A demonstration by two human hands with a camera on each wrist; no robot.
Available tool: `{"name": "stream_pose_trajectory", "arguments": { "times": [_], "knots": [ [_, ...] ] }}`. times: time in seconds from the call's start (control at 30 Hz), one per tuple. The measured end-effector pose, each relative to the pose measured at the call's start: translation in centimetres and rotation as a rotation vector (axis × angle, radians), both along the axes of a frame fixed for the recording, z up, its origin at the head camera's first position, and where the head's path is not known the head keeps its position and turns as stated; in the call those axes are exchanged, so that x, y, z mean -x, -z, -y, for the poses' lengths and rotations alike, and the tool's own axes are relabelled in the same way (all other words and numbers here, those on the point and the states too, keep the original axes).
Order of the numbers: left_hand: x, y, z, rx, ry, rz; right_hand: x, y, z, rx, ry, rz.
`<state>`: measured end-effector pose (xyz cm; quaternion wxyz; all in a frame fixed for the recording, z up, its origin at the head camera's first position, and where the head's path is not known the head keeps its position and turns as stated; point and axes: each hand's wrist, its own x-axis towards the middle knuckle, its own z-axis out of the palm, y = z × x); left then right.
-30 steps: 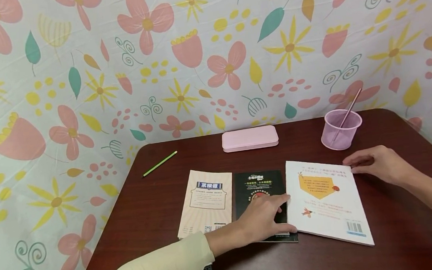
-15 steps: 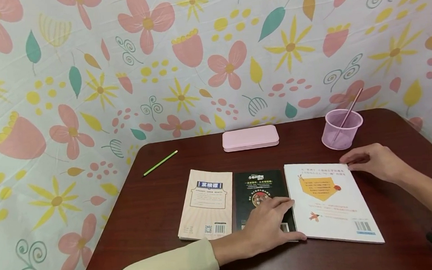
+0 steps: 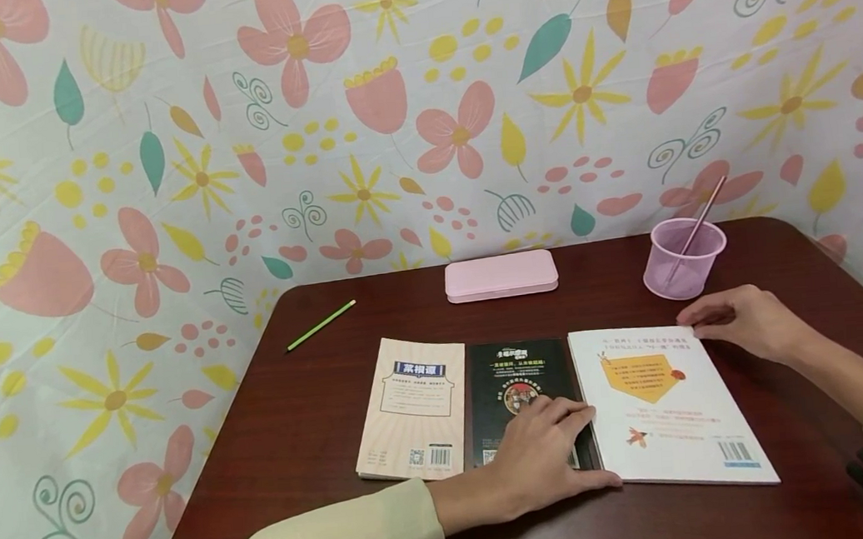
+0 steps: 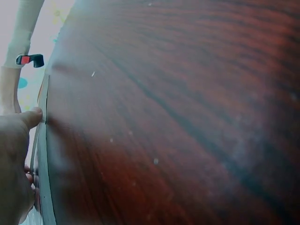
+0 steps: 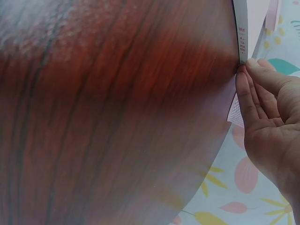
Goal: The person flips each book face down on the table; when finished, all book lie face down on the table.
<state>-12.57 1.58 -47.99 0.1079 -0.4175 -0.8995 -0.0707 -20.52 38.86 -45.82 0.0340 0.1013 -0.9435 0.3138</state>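
Note:
A white book (image 3: 660, 420) with an orange panel lies back cover up on the right of the row. Its upper right corner is pinched between the thumb and fingers of my right hand (image 3: 751, 322); the right wrist view shows the fingertips at the end of the book's spine (image 5: 242, 35). My left hand (image 3: 538, 462) lies across the lower part of a black book (image 3: 513, 364), hiding some of it. Its index fingertip meets the white book's left edge, and the thumb reaches that book's lower left corner. A cream book (image 3: 418, 404) is left of the black one.
Behind the books sits a pink pencil case (image 3: 501, 276). A pink mesh cup (image 3: 682, 260) with a thin stick (image 3: 702, 219) in it stands beyond my right hand. At the left lies a green pencil (image 3: 321, 326) on the dark wooden table (image 3: 292, 429), whose back edge meets the flowered cloth (image 3: 243, 149).
The white book has turned slightly and its lower end has swung right. My left hand has shifted right and a little toward me along with it; the right hand has moved slightly left at the corner.

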Motion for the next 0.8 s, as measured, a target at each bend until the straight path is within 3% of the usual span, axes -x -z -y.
{"name": "stream_pose_trajectory", "arguments": {
  "times": [0.43, 0.8],
  "knots": [
    [0.03, 0.44, -0.04, -0.008, 0.013, -0.069, 0.29, -0.19, 0.17, -0.043, 0.023, 0.004],
    [0.14, 0.6, 0.0, -0.013, 0.024, -0.053, 0.23, -0.27, 0.53, -0.056, 0.016, 0.025]
  ]
}}
